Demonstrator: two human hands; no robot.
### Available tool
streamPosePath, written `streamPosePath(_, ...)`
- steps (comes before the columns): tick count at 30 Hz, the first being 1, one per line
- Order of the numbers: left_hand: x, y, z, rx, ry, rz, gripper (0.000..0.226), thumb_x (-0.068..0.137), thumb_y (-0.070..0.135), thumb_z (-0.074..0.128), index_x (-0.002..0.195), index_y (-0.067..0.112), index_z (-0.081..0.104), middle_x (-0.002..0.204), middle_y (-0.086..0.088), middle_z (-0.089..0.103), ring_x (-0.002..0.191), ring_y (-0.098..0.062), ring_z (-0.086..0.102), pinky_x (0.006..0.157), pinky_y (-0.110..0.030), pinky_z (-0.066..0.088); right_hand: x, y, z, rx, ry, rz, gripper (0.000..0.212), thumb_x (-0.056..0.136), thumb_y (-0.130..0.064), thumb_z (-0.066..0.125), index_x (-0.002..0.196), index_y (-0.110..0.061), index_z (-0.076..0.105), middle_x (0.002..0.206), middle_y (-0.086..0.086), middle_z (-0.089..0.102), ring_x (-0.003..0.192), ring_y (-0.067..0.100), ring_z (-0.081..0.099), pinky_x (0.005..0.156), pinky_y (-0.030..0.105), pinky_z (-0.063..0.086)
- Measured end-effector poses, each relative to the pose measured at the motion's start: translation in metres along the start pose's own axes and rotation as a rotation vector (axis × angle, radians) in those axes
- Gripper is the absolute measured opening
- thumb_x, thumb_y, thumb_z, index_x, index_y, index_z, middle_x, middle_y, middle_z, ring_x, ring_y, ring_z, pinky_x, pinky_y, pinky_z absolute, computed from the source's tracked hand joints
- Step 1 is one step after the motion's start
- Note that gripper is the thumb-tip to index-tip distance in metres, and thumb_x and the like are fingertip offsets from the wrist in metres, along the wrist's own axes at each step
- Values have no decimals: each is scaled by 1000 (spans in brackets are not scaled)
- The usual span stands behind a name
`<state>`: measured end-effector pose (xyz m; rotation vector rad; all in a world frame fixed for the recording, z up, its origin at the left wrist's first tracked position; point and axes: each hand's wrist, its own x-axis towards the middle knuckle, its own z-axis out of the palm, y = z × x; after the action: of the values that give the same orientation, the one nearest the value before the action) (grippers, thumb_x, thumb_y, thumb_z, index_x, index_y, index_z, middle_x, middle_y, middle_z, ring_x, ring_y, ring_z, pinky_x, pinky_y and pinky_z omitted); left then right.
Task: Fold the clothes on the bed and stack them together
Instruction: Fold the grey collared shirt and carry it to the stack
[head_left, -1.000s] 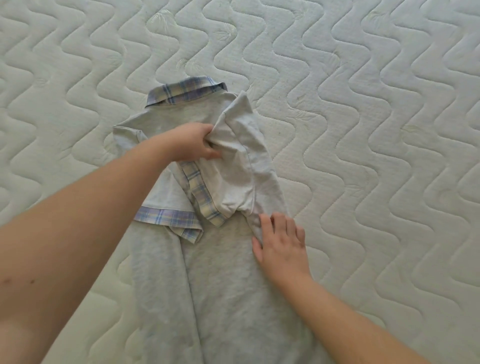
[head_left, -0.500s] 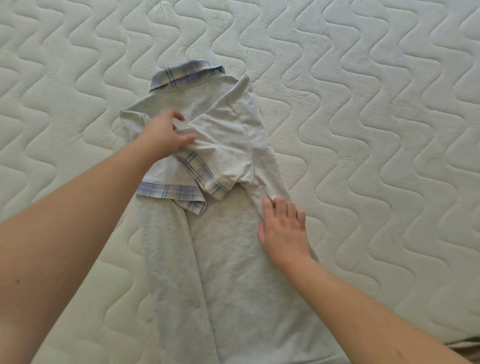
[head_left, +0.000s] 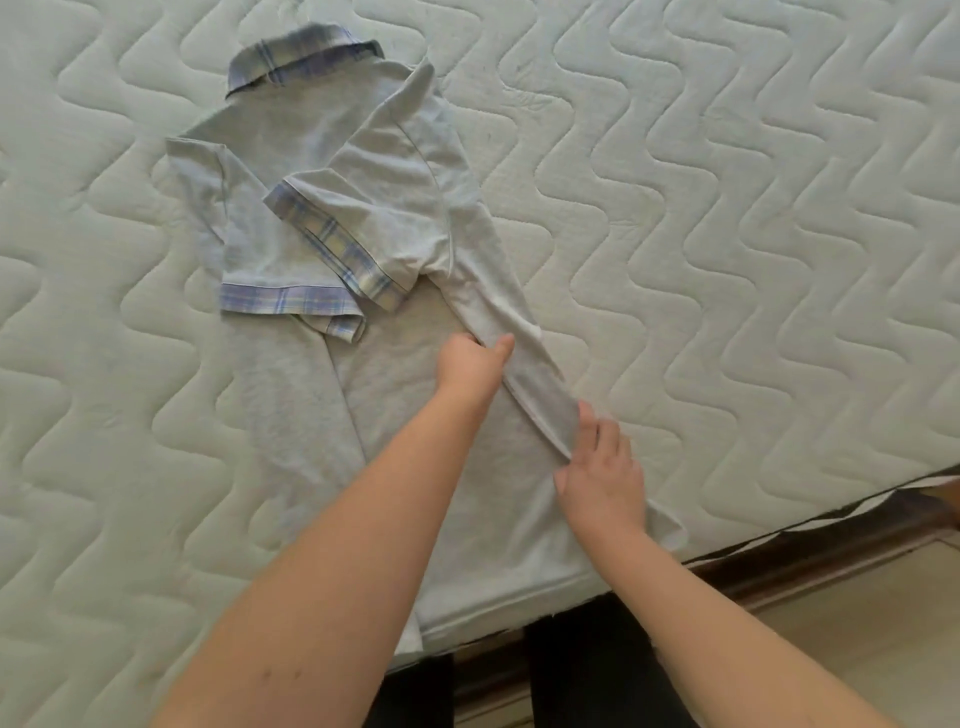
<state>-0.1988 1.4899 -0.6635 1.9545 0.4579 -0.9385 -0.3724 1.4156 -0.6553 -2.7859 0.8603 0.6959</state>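
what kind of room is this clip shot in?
Likely a bedroom: a bare white quilted mattress fills the view, sitting on a dark wooden bed frame, with a grey plaid-trimmed polo shirt being folded on it.

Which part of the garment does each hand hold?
Left hand pinches the grey shirt's folded right side edge; right hand rests open on that edge, nearer the hem.
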Motion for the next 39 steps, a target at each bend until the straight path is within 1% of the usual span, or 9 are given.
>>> streamPosePath(9,-21,-20,-13,-56,100,156,16,98,34,50,104,19,50,97,-4,61,96,-31,63,85,-52,55,-59,36,-12,-74,-170,-10,18,97,-25,50,114,-21,48,96,-3,61,80,21,64,60,31,41)
streamPosePath(12,-26,-34,-19,-93,181,111,28,98,39,53,114,16,52,96,1,63,96,-27,65,87,-48,55,-82,32,-8,-119,-188,-52,34,96,-20,54,128,-21,43,97,-4,59,75,19,65,53,29,38)
streamPosePath(16,-40,-62,-7,-231,-115,-41,34,91,21,70,118,6,57,111,-12,69,99,-28,69,89,-49,57,-109,17,5,-40,-133,-105,64,83,-4,66,140,-17,39,107,4,53,70,20,62,50,28,36)
streamPosePath(19,-52,-78,1,-247,-249,-66,30,87,4,72,111,11,56,111,-12,69,91,-20,70,76,-36,61,-117,10,16,16,-84,-134,75,70,0,77,137,-15,47,103,7,52,68,19,58,49,26,35)
streamPosePath(22,-67,-88,7,-226,-369,-139,24,91,6,67,112,13,59,106,-6,69,83,-13,68,59,-23,57,-123,6,26,102,-25,-201,66,72,-2,76,133,-13,52,100,7,52,70,20,58,53,27,47)
streamPosePath(25,-78,-101,11,-174,-383,-165,27,98,14,58,124,7,58,118,-10,67,98,-22,66,78,-35,59,-134,3,33,315,-23,-245,49,88,-16,66,135,-13,51,110,4,53,83,18,59,68,26,52)
streamPosePath(29,-83,-114,6,-236,-326,-140,26,102,31,52,118,14,60,116,-6,68,105,-24,66,89,-44,57,-157,4,40,779,3,207,26,96,-37,56,120,-28,55,108,-10,55,89,-1,55,71,15,43)
streamPosePath(33,-95,-131,5,-200,-480,-129,16,93,33,66,104,22,63,110,0,71,100,-15,69,82,-27,58,-161,5,49,1246,-63,806,31,95,-44,57,118,-23,54,108,-5,62,92,5,60,75,24,50)
streamPosePath(39,-110,-140,18,-67,-513,-154,25,100,18,55,124,10,56,118,-8,67,103,-23,68,80,-37,61,-149,7,57,1500,-172,997,41,95,-50,55,123,-20,59,108,-6,66,97,10,63,75,27,48)
